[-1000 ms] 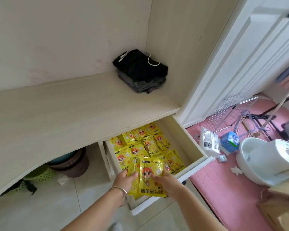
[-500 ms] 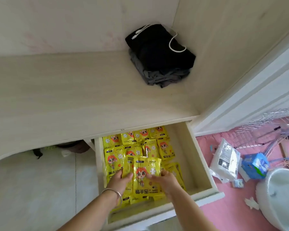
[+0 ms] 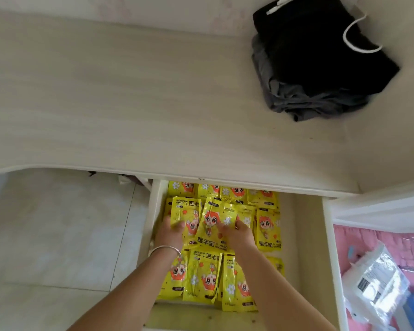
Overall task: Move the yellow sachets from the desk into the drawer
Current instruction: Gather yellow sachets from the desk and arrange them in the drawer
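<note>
Drawer (image 3: pixel 306 235): both hands part-hide yellow sachets (image 3: pixel 210 225).

drawer (image 3: pixel 307 235) right strip: bare | left and middle: yellow sachets (image 3: pixel 269 225) | back: under desk (image 3: pixel 129 103)

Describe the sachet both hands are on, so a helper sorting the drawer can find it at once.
Look in the open drawer under the desk top, filled with yellow sachets. The top sachet lies mid-drawer over the others, slightly tilted, with the left hand and right hand at its sides.
</note>
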